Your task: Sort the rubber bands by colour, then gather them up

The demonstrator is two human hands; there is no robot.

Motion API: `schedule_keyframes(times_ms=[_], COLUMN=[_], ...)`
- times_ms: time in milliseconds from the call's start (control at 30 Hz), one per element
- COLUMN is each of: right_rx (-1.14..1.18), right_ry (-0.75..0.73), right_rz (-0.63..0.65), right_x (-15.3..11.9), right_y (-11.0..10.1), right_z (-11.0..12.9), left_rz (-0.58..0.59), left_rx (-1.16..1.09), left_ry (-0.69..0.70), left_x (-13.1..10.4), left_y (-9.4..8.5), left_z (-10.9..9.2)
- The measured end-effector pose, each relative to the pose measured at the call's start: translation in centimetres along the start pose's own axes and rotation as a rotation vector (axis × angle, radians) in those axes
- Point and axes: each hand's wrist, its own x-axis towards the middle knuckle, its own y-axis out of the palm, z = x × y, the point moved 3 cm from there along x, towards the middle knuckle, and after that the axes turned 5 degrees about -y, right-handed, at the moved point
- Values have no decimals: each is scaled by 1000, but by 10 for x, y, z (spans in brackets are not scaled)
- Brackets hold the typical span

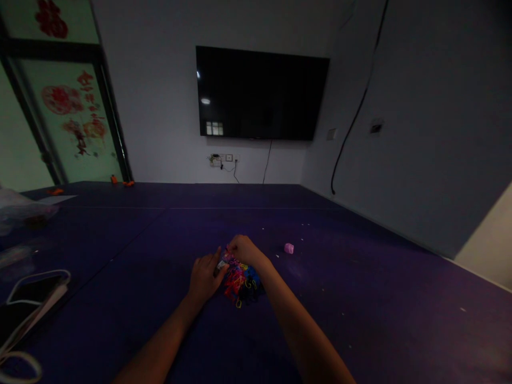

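Note:
A small heap of colourful loops, which look like elastic bands (239, 282), lies on the dark purple surface in front of me. Red, yellow, blue, black and pink ones are tangled together. At the heap's left edge is my left hand (205, 274), its thumb and fingers curved around a small dark and whitish item (221, 264) whose kind I cannot make out. My right hand (243, 249) bends over the far side of the heap with its fingertips pinched together near pink and purple loops. What lies between those fingertips is too small to tell.
A crumpled pink lump (288, 248) lies right of the hands, among white specks. At left are a bag with pale handles (38, 288) and clear plastic wrapping (24, 216). Orange objects (128, 184) lie near the door. A television (262, 93) hangs on the far wall.

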Motion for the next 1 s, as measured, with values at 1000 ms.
schedule_keyframes(times_ms=[1000], right_rx=[428], right_ry=[283], right_rz=[-97], right_x=[-1], right_y=[-2], right_z=[-19], left_rz=[22], left_rx=[-74], left_ry=[-26], left_x=[0], left_y=[-1], left_z=[0])
